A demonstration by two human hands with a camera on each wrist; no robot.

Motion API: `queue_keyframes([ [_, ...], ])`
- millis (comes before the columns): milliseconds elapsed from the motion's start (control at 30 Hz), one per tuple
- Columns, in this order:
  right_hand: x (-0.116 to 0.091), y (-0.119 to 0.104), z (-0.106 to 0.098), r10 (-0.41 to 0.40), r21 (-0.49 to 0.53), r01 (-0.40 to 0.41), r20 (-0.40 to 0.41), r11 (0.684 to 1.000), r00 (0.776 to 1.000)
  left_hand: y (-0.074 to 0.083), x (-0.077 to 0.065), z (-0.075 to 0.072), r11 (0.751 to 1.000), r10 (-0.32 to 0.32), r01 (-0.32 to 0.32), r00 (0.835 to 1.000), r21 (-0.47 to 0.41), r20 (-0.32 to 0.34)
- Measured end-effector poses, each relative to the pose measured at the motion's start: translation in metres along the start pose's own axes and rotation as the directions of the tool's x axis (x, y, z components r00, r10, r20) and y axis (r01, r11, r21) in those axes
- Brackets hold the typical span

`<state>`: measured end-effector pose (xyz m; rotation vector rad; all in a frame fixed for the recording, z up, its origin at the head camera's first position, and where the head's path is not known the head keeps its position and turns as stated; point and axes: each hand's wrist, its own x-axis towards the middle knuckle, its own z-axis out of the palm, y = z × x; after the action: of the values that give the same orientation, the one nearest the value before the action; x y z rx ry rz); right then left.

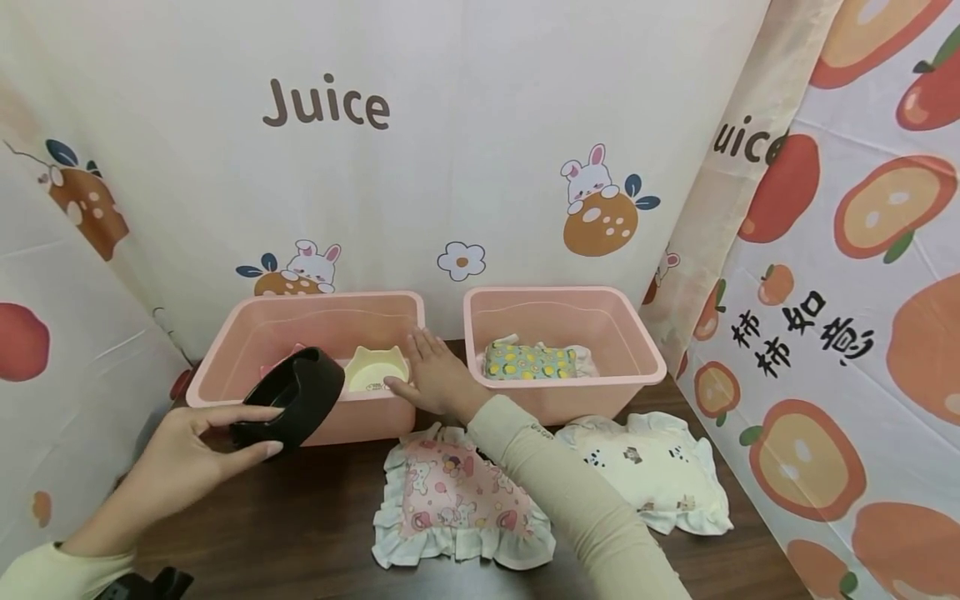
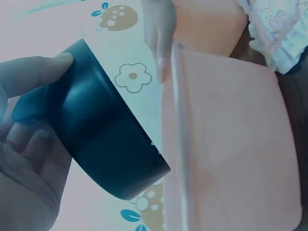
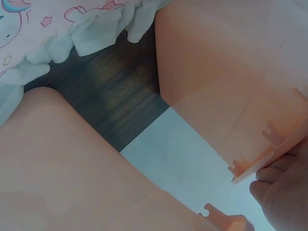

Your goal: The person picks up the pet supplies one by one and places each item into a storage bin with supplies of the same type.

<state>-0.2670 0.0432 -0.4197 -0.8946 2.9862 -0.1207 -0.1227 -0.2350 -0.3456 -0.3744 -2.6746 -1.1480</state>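
My left hand (image 1: 191, 454) pinches a black bowl (image 1: 311, 400) between thumb and fingers, tilted on its side at the front of the left pink bin (image 1: 247, 312). In the left wrist view, the bowl's dark outer wall (image 2: 103, 125) fills the middle, with the thumb on its rim. Fairly straight fingers of my right hand (image 1: 438, 371) lie at the right rim of that bin. A yellow bowl with cat ears (image 1: 375, 367) sits inside, near the right fingertips. Something pink with a pointed ear (image 1: 298, 348) is mostly hidden behind the black bowl.
A second pink bin (image 1: 562, 404) stands to the right, holding a small lemon-print pillow (image 1: 528, 362). In front lie a pink ruffled pillow (image 1: 465, 492) and a cream ruffled pillow (image 1: 652, 471) on the dark wooden table (image 1: 300, 533). Printed cloth (image 1: 487, 150) hangs behind.
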Motion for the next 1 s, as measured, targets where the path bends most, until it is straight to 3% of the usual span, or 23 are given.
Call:
queue_keyframes([
  [167, 0.000, 0.001, 0.000, -0.001, 0.005, 0.001, 0.004, 1.000, 1.000, 0.006, 0.013, -0.005, 1.000, -0.017, 0.018, 1.000, -0.009, 0.010],
  [433, 0.002, 0.001, 0.001, -0.014, -0.011, 0.013, -0.013, 1.000, 1.000, 0.002, 0.039, -0.007, 1.000, 0.010, -0.010, 1.000, -0.017, -0.018],
  [667, 0.003, 0.001, 0.000, -0.015, -0.024, 0.015, -0.014, 1.000, 1.000, -0.004, 0.062, -0.004, 0.998, -0.044, 0.045, 0.998, -0.034, 0.037],
  [1000, 0.000, 0.000, 0.000, -0.004, 0.017, 0.004, -0.009, 1.000, 1.000, -0.010, 0.097, 0.007, 0.999, 0.001, 0.003, 0.996, -0.045, 0.093],
])
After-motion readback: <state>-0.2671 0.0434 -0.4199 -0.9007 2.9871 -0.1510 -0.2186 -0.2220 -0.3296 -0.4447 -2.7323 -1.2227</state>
